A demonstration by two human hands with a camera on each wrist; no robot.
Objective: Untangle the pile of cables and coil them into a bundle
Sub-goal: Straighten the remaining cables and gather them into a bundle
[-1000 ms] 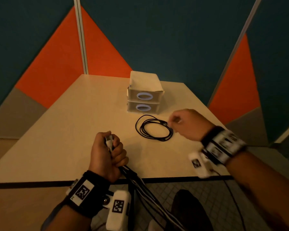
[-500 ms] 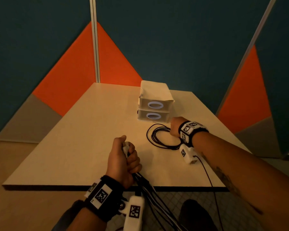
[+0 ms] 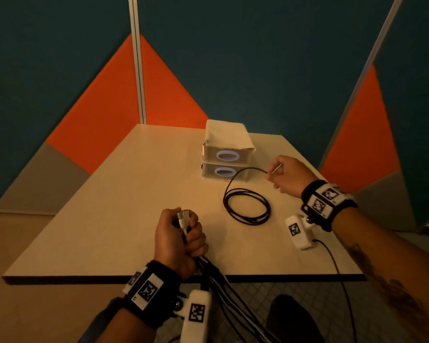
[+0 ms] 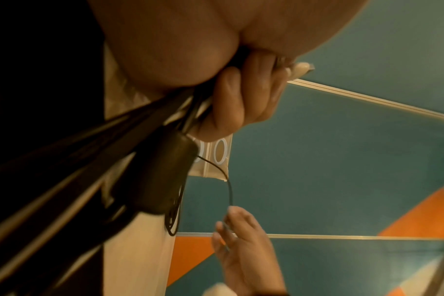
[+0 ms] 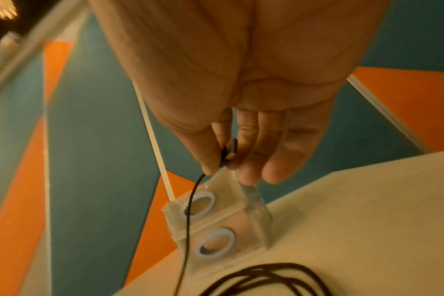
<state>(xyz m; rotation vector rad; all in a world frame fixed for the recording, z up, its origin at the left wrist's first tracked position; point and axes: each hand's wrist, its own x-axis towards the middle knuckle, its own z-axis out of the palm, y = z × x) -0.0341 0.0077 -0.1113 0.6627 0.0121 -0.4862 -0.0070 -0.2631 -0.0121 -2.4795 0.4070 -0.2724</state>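
Note:
A thin black cable (image 3: 245, 206) lies in a loose coil on the table, right of centre. My right hand (image 3: 274, 173) pinches its plug end (image 5: 229, 151) between thumb and forefinger, lifted above the table, and a strand rises from the coil to it. Near the table's front edge my left hand (image 3: 183, 233) is fisted round a bundle of black and white cables (image 3: 223, 293). A white plug (image 3: 183, 217) sticks up out of that fist, and the cables hang down past the table edge. A dark block (image 4: 160, 174) hangs in the bundle below the left fist.
Two stacked translucent drawer boxes (image 3: 227, 154) with ring pulls stand behind the coil. The pale table (image 3: 109, 206) ends in a dark front edge just under my left wrist. Blue and orange partition walls close the back and sides. A dark shoe (image 3: 290, 318) shows below on tiled floor.
My right hand took the end of the black cable at the coil and lifted it up and to the right, pulling out one strand. The left hand kept its grip on the bundle.

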